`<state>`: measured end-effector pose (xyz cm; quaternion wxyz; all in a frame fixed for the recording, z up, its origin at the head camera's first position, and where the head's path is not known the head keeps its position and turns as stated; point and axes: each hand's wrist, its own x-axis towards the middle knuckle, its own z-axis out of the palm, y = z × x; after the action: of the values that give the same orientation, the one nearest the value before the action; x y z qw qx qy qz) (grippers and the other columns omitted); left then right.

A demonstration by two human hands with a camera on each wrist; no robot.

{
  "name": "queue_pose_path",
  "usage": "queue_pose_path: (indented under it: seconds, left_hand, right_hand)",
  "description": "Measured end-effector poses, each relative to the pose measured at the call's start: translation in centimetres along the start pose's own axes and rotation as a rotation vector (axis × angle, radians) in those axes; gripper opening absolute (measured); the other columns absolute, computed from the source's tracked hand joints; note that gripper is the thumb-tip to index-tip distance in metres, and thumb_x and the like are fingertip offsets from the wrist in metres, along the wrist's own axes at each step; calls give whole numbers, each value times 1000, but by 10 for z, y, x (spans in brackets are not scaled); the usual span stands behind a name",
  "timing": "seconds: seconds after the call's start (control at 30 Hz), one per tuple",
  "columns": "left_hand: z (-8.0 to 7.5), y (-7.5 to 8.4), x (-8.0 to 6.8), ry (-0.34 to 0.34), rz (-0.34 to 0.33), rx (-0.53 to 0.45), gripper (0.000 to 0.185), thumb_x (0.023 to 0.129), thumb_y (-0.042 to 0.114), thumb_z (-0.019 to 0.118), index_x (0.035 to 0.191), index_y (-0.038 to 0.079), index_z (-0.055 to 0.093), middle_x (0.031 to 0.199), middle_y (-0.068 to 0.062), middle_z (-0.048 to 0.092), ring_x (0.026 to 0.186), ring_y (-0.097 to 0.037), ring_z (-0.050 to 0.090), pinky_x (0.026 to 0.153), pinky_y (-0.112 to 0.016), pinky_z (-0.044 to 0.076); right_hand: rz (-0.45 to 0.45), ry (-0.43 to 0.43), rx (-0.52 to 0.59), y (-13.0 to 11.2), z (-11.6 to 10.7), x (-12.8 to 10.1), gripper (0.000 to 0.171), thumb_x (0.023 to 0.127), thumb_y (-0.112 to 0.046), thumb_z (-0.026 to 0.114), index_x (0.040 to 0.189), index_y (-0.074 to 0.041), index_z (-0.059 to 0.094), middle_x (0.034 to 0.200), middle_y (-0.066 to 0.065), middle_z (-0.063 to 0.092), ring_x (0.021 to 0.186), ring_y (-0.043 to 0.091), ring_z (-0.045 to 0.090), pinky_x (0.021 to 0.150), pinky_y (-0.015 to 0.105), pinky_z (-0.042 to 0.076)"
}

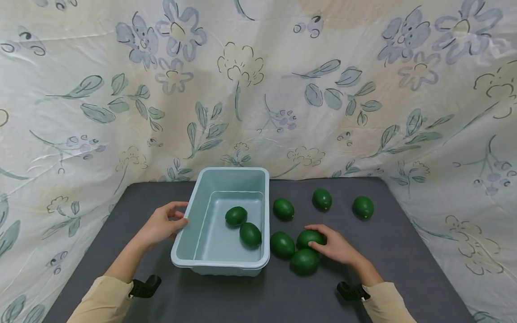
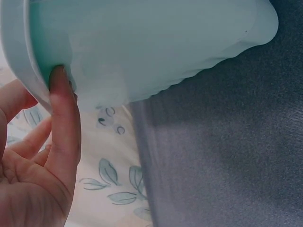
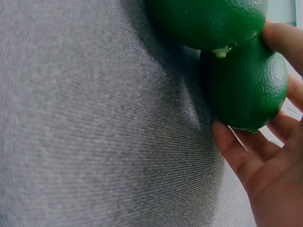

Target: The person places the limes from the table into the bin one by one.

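A pale blue-green plastic tub (image 1: 220,264) stands on the dark table, with two dark green avocados in it, one (image 1: 236,216) behind the other (image 1: 250,235). My left hand (image 1: 161,225) holds the tub's left side at the rim, one digit (image 2: 64,113) pressed to the outer wall under the lip. To the tub's right, my right hand (image 1: 336,245) grips an avocado (image 1: 308,238), thumb and fingers around it. Another avocado (image 1: 304,262) sits directly in front of the gripped one, and one more (image 1: 282,245) lies between it and the tub.
Three further avocados lie farther back: one (image 1: 283,209) beside the tub, one (image 1: 322,199) in the middle and one (image 1: 363,207) to the right. A floral curtain (image 1: 242,98) hangs behind the grey-covered table (image 1: 226,300). Both wrists wear black straps.
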<state>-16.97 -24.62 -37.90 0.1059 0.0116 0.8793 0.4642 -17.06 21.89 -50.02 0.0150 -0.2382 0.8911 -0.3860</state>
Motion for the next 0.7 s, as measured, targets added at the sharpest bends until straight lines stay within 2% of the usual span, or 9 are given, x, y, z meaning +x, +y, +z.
queue_pose_path:
  seconds: [0.43,0.7]
  left_hand:
    - [0,-2,3,10,-9,19,54,88,11,60,136,5,37,101,-17,55,75,-20,61,59,-36,55]
    - [-1,-1,1,2,0,3,55,88,11,60,137,4,37,101,-18,55,75,-20,62,59,-36,55]
  right_hand:
    - [30,66,-11,-1,-3,6,46,87,-32,63,127,-12,53,123,2,56,103,20,58,81,35,48]
    - [47,89,-12,-9,-12,15,46,86,-34,64,128,-17,53,123,2,55,101,19,58,78,35,48]
